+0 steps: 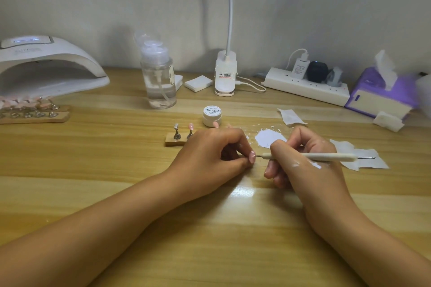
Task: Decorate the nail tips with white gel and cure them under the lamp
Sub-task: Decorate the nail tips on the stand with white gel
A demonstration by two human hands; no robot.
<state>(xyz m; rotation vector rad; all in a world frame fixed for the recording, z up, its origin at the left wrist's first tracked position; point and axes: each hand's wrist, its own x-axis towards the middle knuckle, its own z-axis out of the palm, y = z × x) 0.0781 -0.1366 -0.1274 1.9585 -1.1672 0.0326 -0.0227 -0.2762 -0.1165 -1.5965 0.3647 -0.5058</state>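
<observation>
My left hand (214, 156) pinches a pink nail tip (252, 156) between thumb and fingers, just above the table. My right hand (300, 161) grips a cream dotting tool (326, 156) like a pen, and its metal point touches the nail tip. White gel is smeared on the back of my right hand. A white gel jar (212, 115) with its lid on stands behind my left hand. A small wooden stand (176, 138) holds another pink tip beside an empty metal holder. The curing lamp (46, 65) sits at the far left.
A long wooden stand (35, 112) with several pink tips lies before the lamp. A pump bottle (159, 77), white pads (198, 83), a desk lamp base (225, 74), a power strip (307, 85) and a purple tissue pack (377, 93) line the back. Paper wipes (363, 158) and a gel smear (268, 137) lie right.
</observation>
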